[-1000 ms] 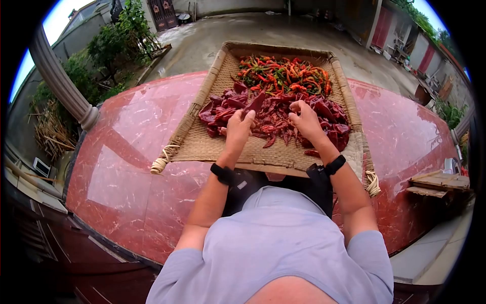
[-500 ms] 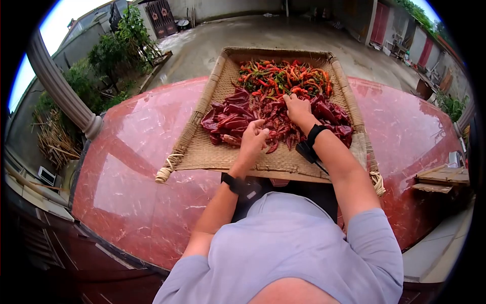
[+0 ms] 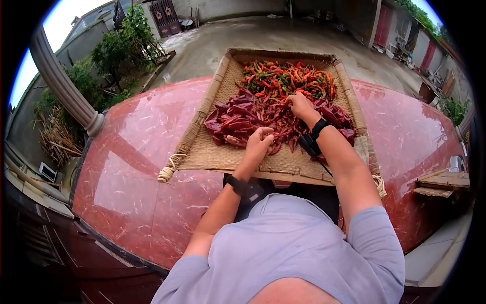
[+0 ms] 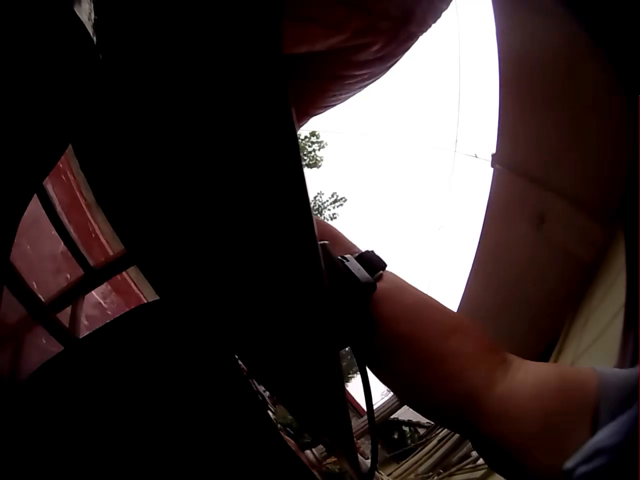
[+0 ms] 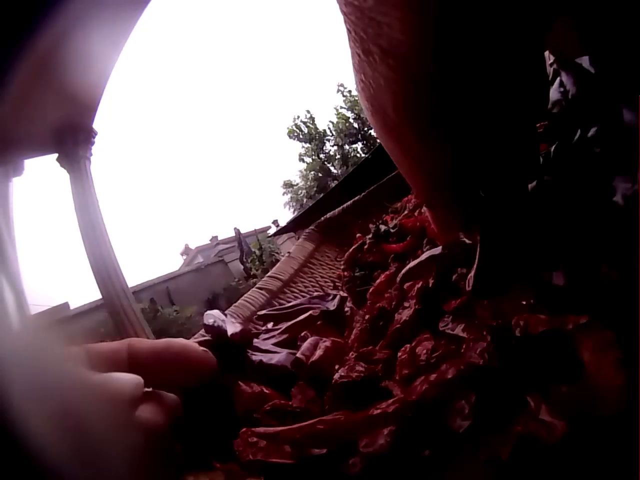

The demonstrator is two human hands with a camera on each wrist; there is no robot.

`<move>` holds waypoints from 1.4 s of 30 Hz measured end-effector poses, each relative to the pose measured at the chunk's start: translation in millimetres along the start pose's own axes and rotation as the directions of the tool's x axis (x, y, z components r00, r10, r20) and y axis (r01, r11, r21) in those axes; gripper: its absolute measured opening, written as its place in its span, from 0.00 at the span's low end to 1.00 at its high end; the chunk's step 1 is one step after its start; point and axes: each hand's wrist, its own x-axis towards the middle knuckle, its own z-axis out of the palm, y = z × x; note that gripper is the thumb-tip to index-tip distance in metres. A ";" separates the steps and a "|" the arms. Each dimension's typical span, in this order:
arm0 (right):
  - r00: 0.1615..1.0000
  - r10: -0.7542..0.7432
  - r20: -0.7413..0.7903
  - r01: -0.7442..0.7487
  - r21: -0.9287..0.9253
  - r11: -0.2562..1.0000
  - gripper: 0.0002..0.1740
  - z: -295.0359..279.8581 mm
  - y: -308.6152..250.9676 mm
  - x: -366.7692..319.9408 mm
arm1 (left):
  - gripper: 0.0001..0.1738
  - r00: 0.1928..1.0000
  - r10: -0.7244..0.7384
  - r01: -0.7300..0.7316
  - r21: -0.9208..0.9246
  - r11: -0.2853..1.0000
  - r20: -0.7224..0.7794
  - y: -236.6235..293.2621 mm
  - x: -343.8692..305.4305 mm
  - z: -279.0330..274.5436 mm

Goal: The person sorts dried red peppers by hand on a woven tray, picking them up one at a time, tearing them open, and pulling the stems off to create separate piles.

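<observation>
Dried dark-red chili peppers (image 3: pixel 235 121) lie in a heap across the middle of a woven tray (image 3: pixel 202 161). My left hand (image 3: pixel 259 144) hovers at the near edge of the heap, fingers loosely bent and thumb apart. The right wrist view shows its index finger (image 5: pixel 150 360) stretched out, with no pepper gripped. Farther in, my right hand (image 3: pixel 302 107) reaches down, fingertips among the shrivelled peppers (image 3: pixel 273 116) in the centre. I cannot tell whether those fingertips pinch a pepper. The left wrist view is mostly dark and shows a forearm (image 4: pixel 440 330).
Thinner orange, red and green chilies (image 3: pixel 288 78) fill the tray's far end. Larger dark peppers (image 3: pixel 339 115) lie at its right side. Around the tray spreads a polished red stone surface (image 3: pixel 136 167). A column (image 3: pixel 71 83) stands at left, wooden boards (image 3: pixel 443 181) at right.
A large dark-red pepper held by the left hand a second ago has left it; that hand moved right and nearer me. The right hand went forward into the heap and has stayed there.
</observation>
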 end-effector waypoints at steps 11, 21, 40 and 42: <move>0.989 0.013 -0.147 -0.003 0.067 0.998 0.14 7.1 3.0 6.0 | 0.16 1.000 0.018 -0.018 -0.068 0.998 -0.007 0.3 -1.1 -1.7; 0.992 0.018 0.127 -0.124 0.987 -0.101 0.20 -34.9 -7.7 -82.4 | 0.23 0.994 0.085 -0.091 -0.099 0.991 -0.067 19.9 -8.0 9.9; 0.992 -0.108 0.061 -0.103 0.893 -0.438 0.15 7.9 -9.9 -122.7 | 0.35 0.851 0.167 -0.207 -0.026 0.978 -0.498 51.1 30.2 -33.8; 0.991 -0.132 -0.011 -0.047 0.903 -0.427 0.16 8.4 -10.9 -122.1 | 0.33 0.903 0.220 -0.216 0.053 0.975 -0.370 48.3 26.9 -30.5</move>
